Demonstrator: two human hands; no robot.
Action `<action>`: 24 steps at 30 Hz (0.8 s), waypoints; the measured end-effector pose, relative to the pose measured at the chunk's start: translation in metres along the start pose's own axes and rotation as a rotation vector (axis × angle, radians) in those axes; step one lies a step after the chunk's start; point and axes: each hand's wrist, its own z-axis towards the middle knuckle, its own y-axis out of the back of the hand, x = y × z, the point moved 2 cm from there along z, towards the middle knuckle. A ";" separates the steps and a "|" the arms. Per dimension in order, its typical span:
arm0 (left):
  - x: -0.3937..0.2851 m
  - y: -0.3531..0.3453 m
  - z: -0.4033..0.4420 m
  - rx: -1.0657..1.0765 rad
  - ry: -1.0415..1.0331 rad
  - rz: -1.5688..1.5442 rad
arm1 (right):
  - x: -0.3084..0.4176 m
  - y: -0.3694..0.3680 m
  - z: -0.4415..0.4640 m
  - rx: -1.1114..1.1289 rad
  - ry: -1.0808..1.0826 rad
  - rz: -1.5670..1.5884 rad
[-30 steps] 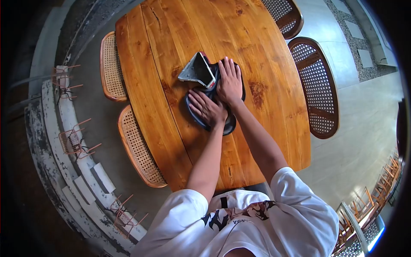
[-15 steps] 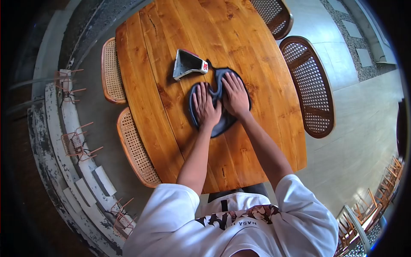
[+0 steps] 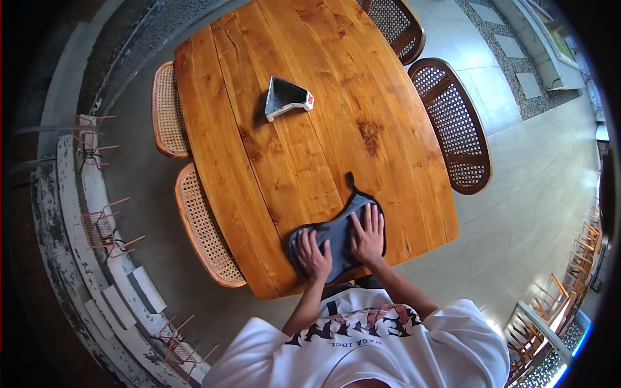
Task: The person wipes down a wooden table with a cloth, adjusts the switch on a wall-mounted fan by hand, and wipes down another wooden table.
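Observation:
A dark grey cloth (image 3: 337,234) with black edging lies spread at the near edge of the wooden table (image 3: 297,168). A small dark loop sticks out from its far corner. My left hand (image 3: 313,256) presses on the cloth's left part, palm down with fingers stretched out. On its right part rests my right hand (image 3: 367,234), flat, fingers pointing away from me. Farther up the tabletop stands a white, wedge-shaped holder (image 3: 288,98) with a dark inside and a red mark on its right end; neither hand touches it.
Cane-seated chairs flank the table: a light one (image 3: 208,223) and another on the left, a dark brown one (image 3: 453,123) and another on the right. Grey floor surrounds them. More chairs (image 3: 543,323) appear at lower right, and a worn white ledge (image 3: 77,226) runs along the left.
Both hands and the cloth have slid toward me, from mid-table to the near edge. The cloth now lies flatter, and the holder has stayed in place.

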 end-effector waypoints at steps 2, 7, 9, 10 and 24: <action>0.010 0.004 0.006 -0.034 0.139 0.033 | 0.015 -0.009 0.007 -0.009 0.031 0.018; 0.044 -0.012 0.118 -0.236 0.283 0.091 | 0.074 -0.022 0.092 -0.024 0.215 0.002; 0.058 -0.018 0.185 -0.245 0.221 0.080 | 0.089 -0.032 0.140 -0.118 0.250 0.008; 0.062 -0.016 0.221 -0.229 0.178 -0.048 | 0.090 -0.037 0.165 -0.183 0.263 0.012; -0.014 -0.030 0.268 -0.007 -0.161 -0.074 | 0.030 0.009 0.231 -0.430 -0.110 0.011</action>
